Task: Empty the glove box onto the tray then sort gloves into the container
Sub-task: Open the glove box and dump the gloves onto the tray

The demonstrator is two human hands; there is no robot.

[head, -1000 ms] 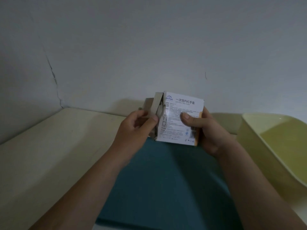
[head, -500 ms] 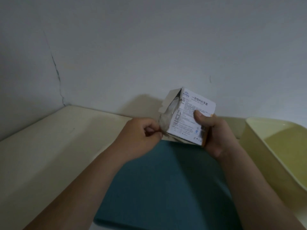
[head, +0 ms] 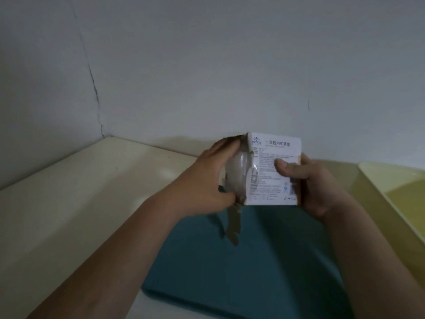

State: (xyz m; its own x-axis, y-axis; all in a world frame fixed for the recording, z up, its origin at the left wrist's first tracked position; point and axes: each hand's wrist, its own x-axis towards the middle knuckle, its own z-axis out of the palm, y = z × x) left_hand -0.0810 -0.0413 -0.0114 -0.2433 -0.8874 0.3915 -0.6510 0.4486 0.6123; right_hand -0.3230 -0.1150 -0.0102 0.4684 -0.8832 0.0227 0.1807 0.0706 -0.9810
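Observation:
A white glove box (head: 273,166) with printed text is held above the far end of the teal tray (head: 241,268). My right hand (head: 305,180) grips its right side, thumb across the printed face. A clear bundle of gloves (head: 236,176) bulges out of the box's open left end. My left hand (head: 207,178) curls around that bundle, fingers above and thumb below. An opened cardboard flap (head: 233,226) hangs down under the box. The pale yellow container (head: 395,185) stands at the right.
A cream table (head: 69,203) runs to a white wall with a crack at the left corner. The teal tray lies between my forearms, and the yellow container sits close to my right arm.
The box has turned upright and squarer to me. My left hand moved from pinching at the flap to gripping the glove bundle now sticking out of the left end.

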